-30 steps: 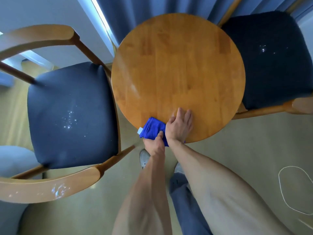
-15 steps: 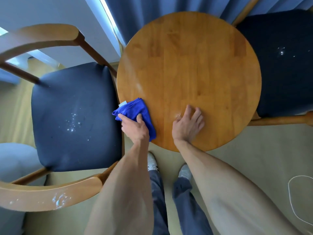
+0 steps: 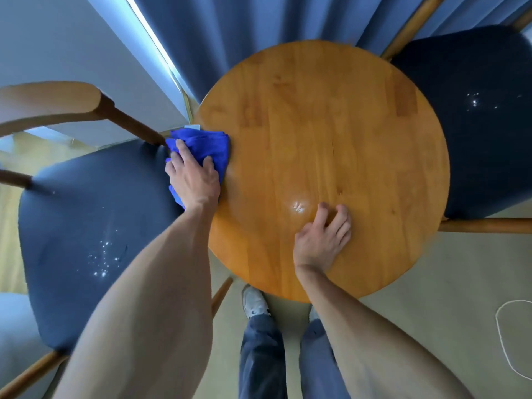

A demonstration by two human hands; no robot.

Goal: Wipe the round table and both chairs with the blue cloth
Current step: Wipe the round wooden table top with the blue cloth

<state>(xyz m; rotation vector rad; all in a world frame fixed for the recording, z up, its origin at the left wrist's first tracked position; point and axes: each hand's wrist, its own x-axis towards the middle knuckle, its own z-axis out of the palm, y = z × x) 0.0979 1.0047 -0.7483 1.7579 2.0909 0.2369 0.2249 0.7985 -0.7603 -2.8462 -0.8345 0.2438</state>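
The round wooden table (image 3: 331, 133) fills the middle of the view. My left hand (image 3: 193, 180) lies on the folded blue cloth (image 3: 204, 145) at the table's left rim, fingers curled over it, and part of the cloth hangs past the edge. On the near part of the tabletop rests my right hand (image 3: 322, 240), fingers loosely bent and holding nothing. A small white smear (image 3: 298, 207) sits just left of its fingertips. The left chair (image 3: 86, 226) has a dark seat with white specks. White specks also show on the right chair (image 3: 483, 125).
Blue curtains (image 3: 259, 30) hang behind the table. The left chair's wooden armrest (image 3: 57, 102) reaches toward the cloth. My legs and shoes (image 3: 254, 303) stand at the table's near edge. A white cord (image 3: 506, 341) lies on the floor at right.
My left hand has slid the blue cloth along the table's rim from the near edge up to the left side. My right hand stayed on the near tabletop, its fingers now more bent.
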